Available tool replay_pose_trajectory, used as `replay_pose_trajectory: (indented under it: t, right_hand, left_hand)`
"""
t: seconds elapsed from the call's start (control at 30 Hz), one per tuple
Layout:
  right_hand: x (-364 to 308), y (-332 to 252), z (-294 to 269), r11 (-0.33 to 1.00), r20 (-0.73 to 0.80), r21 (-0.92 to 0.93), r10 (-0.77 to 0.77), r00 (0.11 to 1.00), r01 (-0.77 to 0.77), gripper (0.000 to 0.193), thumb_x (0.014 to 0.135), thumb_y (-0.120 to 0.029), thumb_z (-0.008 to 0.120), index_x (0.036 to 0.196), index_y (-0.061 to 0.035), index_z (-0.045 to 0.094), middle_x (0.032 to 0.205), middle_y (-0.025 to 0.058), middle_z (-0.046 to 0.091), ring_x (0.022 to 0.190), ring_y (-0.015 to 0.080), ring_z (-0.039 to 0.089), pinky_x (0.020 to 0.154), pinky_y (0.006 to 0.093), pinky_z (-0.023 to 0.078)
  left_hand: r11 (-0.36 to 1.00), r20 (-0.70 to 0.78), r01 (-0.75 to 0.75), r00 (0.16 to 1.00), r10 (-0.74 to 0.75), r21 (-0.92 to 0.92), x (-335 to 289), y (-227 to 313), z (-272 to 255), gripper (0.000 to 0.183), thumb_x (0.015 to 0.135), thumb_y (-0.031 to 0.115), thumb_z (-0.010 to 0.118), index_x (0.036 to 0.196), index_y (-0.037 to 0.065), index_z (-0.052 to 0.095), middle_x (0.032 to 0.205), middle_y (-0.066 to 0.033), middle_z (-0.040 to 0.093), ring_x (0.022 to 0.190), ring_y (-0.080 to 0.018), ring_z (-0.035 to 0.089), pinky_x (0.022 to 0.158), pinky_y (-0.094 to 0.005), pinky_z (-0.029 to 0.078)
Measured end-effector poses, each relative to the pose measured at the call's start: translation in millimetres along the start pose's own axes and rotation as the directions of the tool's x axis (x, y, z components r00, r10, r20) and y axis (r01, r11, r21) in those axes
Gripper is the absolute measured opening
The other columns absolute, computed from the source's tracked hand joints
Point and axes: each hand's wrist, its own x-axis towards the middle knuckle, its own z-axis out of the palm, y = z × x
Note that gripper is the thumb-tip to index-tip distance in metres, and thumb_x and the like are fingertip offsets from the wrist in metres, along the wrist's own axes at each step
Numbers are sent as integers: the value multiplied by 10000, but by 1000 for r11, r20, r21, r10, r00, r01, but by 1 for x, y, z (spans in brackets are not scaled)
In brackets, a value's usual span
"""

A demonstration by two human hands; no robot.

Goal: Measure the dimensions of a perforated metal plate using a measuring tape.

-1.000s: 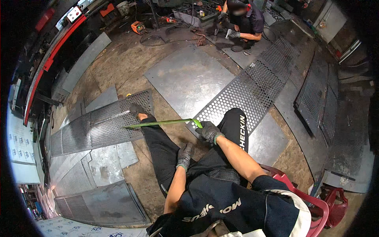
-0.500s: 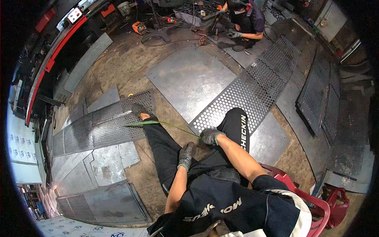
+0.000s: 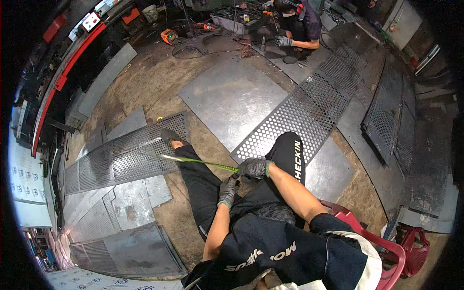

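My right hand (image 3: pixel 254 168), in a grey knitted glove, is closed on the near end of a narrow yellow-green tape measure blade (image 3: pixel 223 166). The blade reaches left over my left shin, its far end pale and blurred. Whether a case sits inside my hand is hidden. Close below, my gloved left hand (image 3: pixel 227 190) rests by my thigh, its fingers bent up toward the right hand. What those fingers hold, if anything, does not show. Perforated metal sheets lie on both sides, one (image 3: pixel 285 123) beyond my right knee and one (image 3: pixel 128 150) under my left foot.
A plain steel sheet (image 3: pixel 229 99) lies ahead. More sheets (image 3: pixel 130 249) are at the lower left, and dark perforated panels (image 3: pixel 386 116) at the right. A red plastic chair (image 3: pixel 386 251) is beside me. A co-worker (image 3: pixel 304 26) crouches at the back near cables and tools.
The blade has swung and now shows its broad face. My right hand has shifted slightly left, and my left fingers have come up close to it. The co-worker's hands have moved.
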Motion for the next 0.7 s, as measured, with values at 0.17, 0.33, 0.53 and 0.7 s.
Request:
replay_pose_trajectory:
  t: [0.17,0.33,0.53,0.7]
  right_hand:
    - [-16,20,2,791,-73,604,175,982,-97,256,883,-227,506,1006,-94,688,908,96,672,782,194,621,697,318,491]
    - [-10,-29,-37,543,250,735,340,907,-406,327,913,-335,477,951,-105,706,790,81,659,660,150,570,639,314,466]
    - [-13,3,-13,679,-105,718,323,941,-153,341,904,-298,496,1044,-44,675,856,99,669,813,167,613,744,277,481]
    - [-6,-33,-33,323,103,894,526,844,-310,347,882,-318,518,973,-21,674,673,84,621,522,134,552,482,280,455]
  left_hand:
    - [995,33,95,995,-94,-33,-3,35,18,531,843,464,542,1051,-16,629,952,-164,645,839,-264,582,755,-369,437]
    - [992,-13,-16,1000,14,-124,-6,16,5,547,835,470,545,1026,-37,621,910,-190,646,812,-277,581,735,-366,435]
    - [996,35,43,999,-40,-82,-16,48,13,394,899,375,482,981,14,617,936,-156,639,839,-332,584,775,-390,443]
    - [975,-26,167,985,-172,-150,-17,28,1,585,791,528,599,1021,-8,639,972,-128,653,884,-271,587,795,-364,439]
